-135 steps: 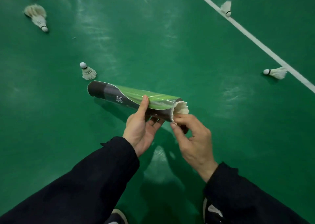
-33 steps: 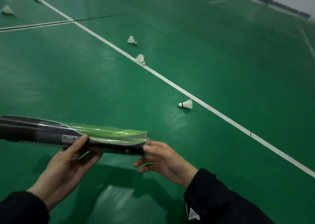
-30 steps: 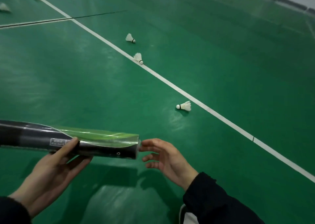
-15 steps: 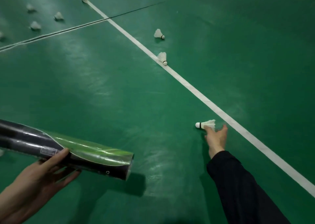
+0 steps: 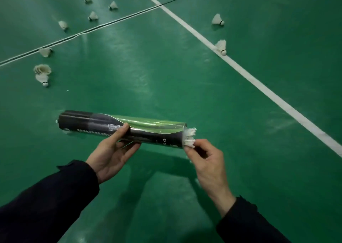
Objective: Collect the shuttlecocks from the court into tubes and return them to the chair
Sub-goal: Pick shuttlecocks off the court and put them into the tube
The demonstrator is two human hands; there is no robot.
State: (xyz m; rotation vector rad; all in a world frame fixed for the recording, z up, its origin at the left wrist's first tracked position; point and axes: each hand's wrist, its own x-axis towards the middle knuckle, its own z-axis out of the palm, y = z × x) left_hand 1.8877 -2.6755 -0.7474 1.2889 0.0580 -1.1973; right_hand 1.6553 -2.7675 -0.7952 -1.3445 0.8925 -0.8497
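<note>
The green court floor [image 5: 166, 76] fills the view, crossed by a white boundary line [image 5: 259, 83] and a thinner pale line running up from the left. Shuttlecocks are scattered well apart on it: two by the boundary line, one [image 5: 218, 19] beyond it and one [image 5: 221, 47] touching it, a stacked pair [image 5: 42, 74] at the left, and several small ones farther off near the top. No chair is in sight.

Nearer, the tube [image 5: 122, 128] is held roughly level above the floor, dark at its left end and green along the top. The left hand [image 5: 111, 154] supports it from below, thumb laid over the label, closed around the barrel. At the open right end a shuttlecock [image 5: 189, 136] sits mostly inside, only its white feathers showing past the rim. The right hand [image 5: 205, 157] pinches the lower feathers between thumb and fingertips, so its grip is closed on that shuttlecock.

The step in hand looks like seating it. To do it well, push evenly on the feather skirt rather than one edge — feathers crush easily — keep the shuttlecock in line with the tube, and hold the tube steady with the left hand. Tilting the open end slightly up should stop the shuttlecock sliding back out once it is let go.
</note>
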